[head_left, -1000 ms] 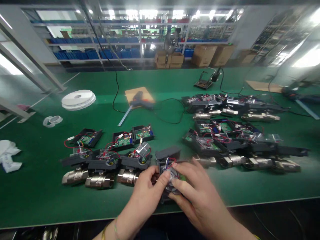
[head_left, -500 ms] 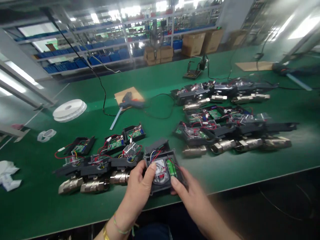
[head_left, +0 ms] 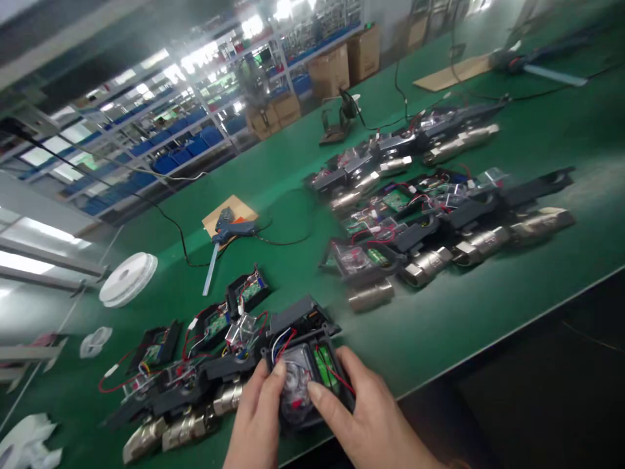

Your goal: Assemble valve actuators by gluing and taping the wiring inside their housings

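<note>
Between my two hands, near the front edge of the bench, is an opened dark grey valve actuator housing [head_left: 305, 422]. Inside it sit a clear gearbox [head_left: 293, 385] and a green battery [head_left: 326, 366], with red, white and blue wires. My left hand [head_left: 258, 410] grips the housing's left side, thumb at the gearbox. The right hand [head_left: 364, 413] wraps its right side, with its thumb on the gearbox edge. A cover with a circuit inside [head_left: 300, 316] lies tilted at the housing's far side. The housing's underside is hidden.
Actuators on metal ball valves [head_left: 185, 426] stand close on the left, and more rows [head_left: 427, 264] are on the right. Farther back, a glue gun [head_left: 234, 229] rests on a board. White reels [head_left: 127, 279] lie at the left. The bench's front edge runs diagonally.
The view has tilted and shifted. The housing is lower in the picture, and my right thumb has moved from beside the battery onto the gearbox edge.
</note>
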The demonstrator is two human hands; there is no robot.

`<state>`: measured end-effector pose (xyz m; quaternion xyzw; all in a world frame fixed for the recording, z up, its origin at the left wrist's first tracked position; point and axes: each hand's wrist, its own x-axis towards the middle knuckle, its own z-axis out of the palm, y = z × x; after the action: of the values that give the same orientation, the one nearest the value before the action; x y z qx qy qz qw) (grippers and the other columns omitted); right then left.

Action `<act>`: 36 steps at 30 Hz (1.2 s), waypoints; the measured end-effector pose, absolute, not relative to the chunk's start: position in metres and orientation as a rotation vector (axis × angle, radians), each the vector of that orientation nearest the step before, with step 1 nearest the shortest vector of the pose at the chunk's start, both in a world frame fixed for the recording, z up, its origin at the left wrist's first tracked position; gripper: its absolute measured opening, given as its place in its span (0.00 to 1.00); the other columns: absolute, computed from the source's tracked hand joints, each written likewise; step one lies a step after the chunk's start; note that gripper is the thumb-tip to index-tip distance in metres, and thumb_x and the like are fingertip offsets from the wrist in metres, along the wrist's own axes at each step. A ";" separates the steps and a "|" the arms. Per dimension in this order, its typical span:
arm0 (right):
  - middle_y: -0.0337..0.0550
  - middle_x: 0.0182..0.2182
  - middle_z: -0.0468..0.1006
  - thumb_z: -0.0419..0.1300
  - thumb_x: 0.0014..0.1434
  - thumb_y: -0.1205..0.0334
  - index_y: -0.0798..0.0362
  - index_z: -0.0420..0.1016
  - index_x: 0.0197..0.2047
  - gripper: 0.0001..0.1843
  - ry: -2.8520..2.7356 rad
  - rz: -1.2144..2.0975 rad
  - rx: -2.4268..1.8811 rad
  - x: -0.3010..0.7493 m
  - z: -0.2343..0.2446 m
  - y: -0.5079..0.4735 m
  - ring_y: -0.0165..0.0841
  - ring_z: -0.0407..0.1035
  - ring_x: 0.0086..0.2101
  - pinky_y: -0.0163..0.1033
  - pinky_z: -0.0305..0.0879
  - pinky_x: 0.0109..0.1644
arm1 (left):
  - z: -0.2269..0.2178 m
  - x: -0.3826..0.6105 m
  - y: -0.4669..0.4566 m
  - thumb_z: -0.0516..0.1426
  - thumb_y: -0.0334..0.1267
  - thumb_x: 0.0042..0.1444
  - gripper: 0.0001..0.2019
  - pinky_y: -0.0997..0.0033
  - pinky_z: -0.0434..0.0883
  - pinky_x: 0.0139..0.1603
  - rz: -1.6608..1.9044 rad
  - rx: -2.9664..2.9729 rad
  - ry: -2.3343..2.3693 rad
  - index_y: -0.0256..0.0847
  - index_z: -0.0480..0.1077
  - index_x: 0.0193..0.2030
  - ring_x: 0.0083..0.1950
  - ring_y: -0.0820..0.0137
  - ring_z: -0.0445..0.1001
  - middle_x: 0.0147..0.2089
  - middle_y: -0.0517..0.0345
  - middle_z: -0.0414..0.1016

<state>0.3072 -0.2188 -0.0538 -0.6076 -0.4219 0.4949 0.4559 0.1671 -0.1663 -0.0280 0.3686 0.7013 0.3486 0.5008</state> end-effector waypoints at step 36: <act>0.49 0.44 0.80 0.59 0.55 0.47 0.51 0.70 0.48 0.22 -0.934 1.420 -1.407 0.317 -0.036 -0.208 0.46 0.74 0.45 0.50 0.68 0.49 | -0.024 0.193 -0.156 0.72 0.53 0.44 0.22 0.66 0.78 0.45 0.933 0.675 1.385 0.38 0.78 0.38 0.40 0.62 0.82 0.35 0.56 0.83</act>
<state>0.3166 -0.2077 -0.0355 -0.5693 -0.3780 0.5745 0.4505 0.1926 -0.1555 -0.0242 0.2939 0.6025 0.4058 0.6212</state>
